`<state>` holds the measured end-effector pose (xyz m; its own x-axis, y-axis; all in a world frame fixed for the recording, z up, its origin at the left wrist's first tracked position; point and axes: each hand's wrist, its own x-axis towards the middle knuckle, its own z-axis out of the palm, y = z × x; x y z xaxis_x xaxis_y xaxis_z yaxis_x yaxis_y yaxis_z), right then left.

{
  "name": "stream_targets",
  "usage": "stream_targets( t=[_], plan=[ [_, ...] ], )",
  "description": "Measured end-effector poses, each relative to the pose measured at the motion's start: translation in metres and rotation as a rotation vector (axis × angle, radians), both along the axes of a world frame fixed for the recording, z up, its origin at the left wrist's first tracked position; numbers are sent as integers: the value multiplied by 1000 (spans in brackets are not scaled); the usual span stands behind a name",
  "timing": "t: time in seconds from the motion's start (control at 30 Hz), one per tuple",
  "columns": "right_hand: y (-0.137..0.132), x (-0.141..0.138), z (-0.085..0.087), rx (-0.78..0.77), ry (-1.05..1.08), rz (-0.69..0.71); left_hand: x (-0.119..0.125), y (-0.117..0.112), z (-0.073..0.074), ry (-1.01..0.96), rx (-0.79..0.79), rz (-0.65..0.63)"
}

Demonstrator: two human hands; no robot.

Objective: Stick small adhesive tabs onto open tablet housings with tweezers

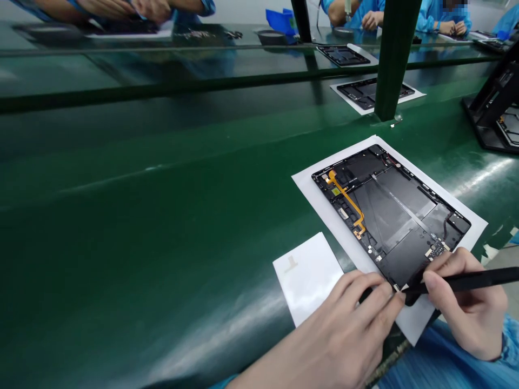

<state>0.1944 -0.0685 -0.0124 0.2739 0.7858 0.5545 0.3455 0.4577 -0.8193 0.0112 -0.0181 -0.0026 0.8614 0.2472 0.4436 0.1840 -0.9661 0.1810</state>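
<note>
The near corner of an open tablet-like device (389,213) is largely covered by the hands, so the exact point of contact is hard to make out. The device is laid flat on a white sheet (308,178) at the right of a green bench (162,227); an orange ribbon (352,202) is seen along its left side. A slim black tool (482,279) is grasped between thumb and fingers by the right hand (466,302); its rear end is cut off by the right edge. The left hand (344,324) is bent at that corner, its fingertips gathered near the tool's tip; whether a small pale piece (397,288) there is pinched or merely touched cannot be told. A white card (308,278) is partly hidden by the same hand.

A black rack (488,102) is cut off at the right edge, and a panel-like part (511,127) is seen within it. Beyond the bench, the contents of a blue bin (279,21) and a dark bowl (271,38) cannot be made out. Of 2 more open devices (344,55), the nearer is partly hidden by a green post (395,59). Co-workers (351,13) are cut off by the top edge.
</note>
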Motion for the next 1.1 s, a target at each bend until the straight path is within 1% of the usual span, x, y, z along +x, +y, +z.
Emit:
stream_targets(
  t=[0.07,0.13,0.23,0.37,0.43,0.5,0.63,0.8,0.9,1.1],
  plan=[
    [0,1,2,-23,12,13,-2,1,0,-47,-78,19],
    [0,3,4,-47,15,19,-3,1,1,-93,-93,72],
    [-1,3,5,-83,8,20,-5,1,3,-88,-43,118],
    [-1,3,6,-131,11,23,-6,2,5,-38,-14,127],
    [-1,2,7,-152,19,21,-7,3,4,-21,-12,136],
    [-1,2,7,-155,16,13,-6,3,1,-50,18,142],
    [-2,2,3,-119,-22,-3,-2,5,-8,-122,105,146],
    [-3,5,-4,35,-156,72,0,5,-12,-114,119,141],
    [-3,7,-5,39,-210,82,0,5,-9,-111,115,141],
    [-3,8,-5,38,-178,109,-2,3,6,9,94,145]
  ],
)
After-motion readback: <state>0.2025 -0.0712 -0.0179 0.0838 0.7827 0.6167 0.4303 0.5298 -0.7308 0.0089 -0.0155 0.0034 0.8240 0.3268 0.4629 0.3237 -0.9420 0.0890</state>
